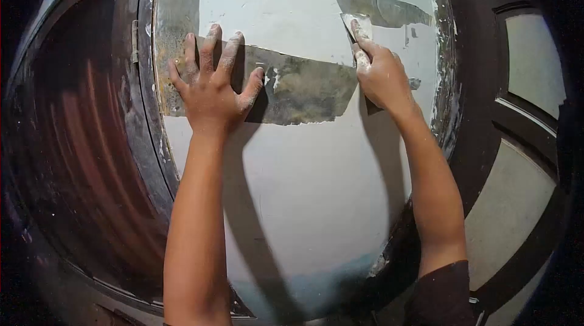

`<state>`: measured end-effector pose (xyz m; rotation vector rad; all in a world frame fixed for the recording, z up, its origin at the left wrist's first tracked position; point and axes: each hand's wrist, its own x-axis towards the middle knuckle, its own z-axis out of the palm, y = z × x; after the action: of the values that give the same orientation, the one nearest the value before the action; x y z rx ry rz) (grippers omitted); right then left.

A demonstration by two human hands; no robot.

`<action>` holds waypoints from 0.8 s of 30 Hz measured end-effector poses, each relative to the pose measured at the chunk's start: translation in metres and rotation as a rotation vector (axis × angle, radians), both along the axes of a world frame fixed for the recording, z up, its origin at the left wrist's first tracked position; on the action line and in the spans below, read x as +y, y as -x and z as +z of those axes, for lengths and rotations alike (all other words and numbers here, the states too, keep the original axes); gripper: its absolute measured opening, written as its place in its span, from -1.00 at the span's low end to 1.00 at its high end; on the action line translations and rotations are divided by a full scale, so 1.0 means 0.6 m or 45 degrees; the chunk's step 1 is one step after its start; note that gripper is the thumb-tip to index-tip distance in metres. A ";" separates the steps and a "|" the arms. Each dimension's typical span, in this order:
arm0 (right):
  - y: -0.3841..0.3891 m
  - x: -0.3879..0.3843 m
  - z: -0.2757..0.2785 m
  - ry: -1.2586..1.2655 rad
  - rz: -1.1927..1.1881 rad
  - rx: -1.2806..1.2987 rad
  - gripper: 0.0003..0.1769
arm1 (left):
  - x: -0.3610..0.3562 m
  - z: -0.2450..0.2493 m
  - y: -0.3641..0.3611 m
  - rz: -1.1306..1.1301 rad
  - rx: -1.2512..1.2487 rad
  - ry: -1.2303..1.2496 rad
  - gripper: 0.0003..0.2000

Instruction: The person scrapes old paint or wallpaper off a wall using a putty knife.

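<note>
White dust coats the fingers of my left hand [214, 92], which lies spread against the wall [304, 180], partly over a bare grey patch [310, 89]. In my right hand [382, 70] is a putty knife [358, 24], its blade against the white surface at the upper right and its handle mostly hidden by my fingers. My index finger presses along the blade, and white material covers that finger and thumb. Another grey patch [389, 8] begins just above the blade. The white layer has ragged edges around these patches.
A dark wooden door [79, 131] with a hinge [135, 41] stands left of the wall. Dark frames with pale panels [514, 204] are at the right. Chipped, paint-spotted trim [447, 52] runs down the wall's right edge.
</note>
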<state>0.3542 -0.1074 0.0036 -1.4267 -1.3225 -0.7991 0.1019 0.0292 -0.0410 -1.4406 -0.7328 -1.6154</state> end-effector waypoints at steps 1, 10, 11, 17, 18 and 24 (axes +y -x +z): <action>-0.003 0.006 0.006 0.011 -0.011 -0.002 -0.61 | 0.000 0.000 0.000 -0.003 0.000 0.003 -0.39; 0.004 0.007 0.025 -0.017 0.019 -0.022 -0.59 | 0.003 0.000 -0.002 0.003 0.009 -0.044 -0.38; 0.007 0.003 0.027 0.009 0.054 0.003 -0.60 | 0.005 -0.001 -0.003 0.005 0.013 -0.021 -0.37; 0.003 -0.002 0.027 -0.006 0.023 -0.049 -0.61 | -0.004 -0.002 -0.001 -0.021 0.017 0.017 -0.37; 0.012 -0.007 0.031 0.029 0.003 -0.015 -0.60 | -0.003 -0.004 0.000 -0.021 0.021 0.018 -0.37; 0.005 0.012 0.034 -0.034 0.029 -0.023 -0.61 | -0.005 -0.001 -0.002 -0.013 0.004 0.016 -0.37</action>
<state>0.3512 -0.1005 0.0238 -1.3841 -1.3345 -0.8136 0.1031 0.0262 -0.0416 -1.4574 -0.7365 -1.6187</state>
